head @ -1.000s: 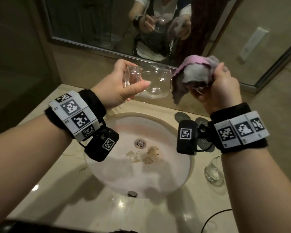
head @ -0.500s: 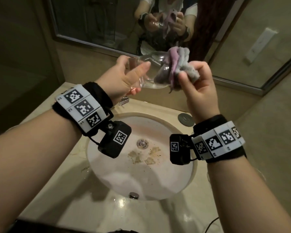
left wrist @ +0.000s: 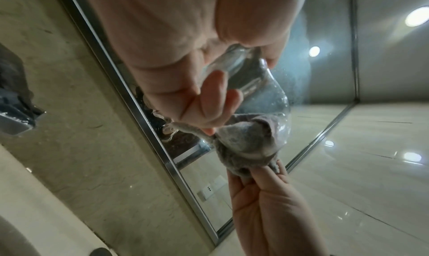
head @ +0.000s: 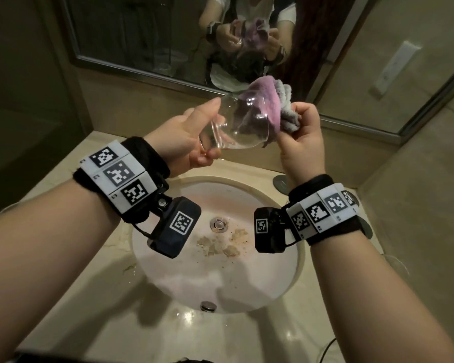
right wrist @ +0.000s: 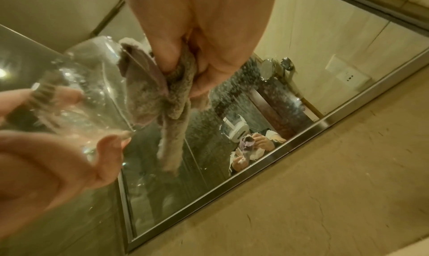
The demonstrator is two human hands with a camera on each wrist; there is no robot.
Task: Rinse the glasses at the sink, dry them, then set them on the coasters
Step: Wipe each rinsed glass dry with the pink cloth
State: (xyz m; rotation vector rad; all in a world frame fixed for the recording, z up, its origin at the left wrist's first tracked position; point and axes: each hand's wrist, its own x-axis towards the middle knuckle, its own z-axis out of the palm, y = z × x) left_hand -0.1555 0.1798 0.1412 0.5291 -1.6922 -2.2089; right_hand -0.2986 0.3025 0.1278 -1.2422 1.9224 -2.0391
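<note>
A clear round glass (head: 233,127) lies tilted on its side above the sink, mouth toward the right. My left hand (head: 189,137) grips it near its base, thumb on top. My right hand (head: 300,132) holds a bunched pink and grey cloth (head: 270,106), part of which is pushed into the glass mouth. The left wrist view shows the cloth (left wrist: 246,142) inside the glass (left wrist: 278,102). From the right wrist, the cloth (right wrist: 148,87) fills the wet glass (right wrist: 88,87). A dark round coaster (head: 281,180) lies on the counter behind my right wrist.
The white sink (head: 247,289) below holds brownish residue (head: 226,244) near the drain (head: 218,223). A beige stone counter (head: 89,297) surrounds it. A framed mirror (head: 142,35) stands right behind the hands. A black cable (head: 325,347) lies at the front right.
The right hand brought the cloth left to the glass and pushed it into the mouth. The left hand tipped the glass lower. The second glass on the counter has left the view.
</note>
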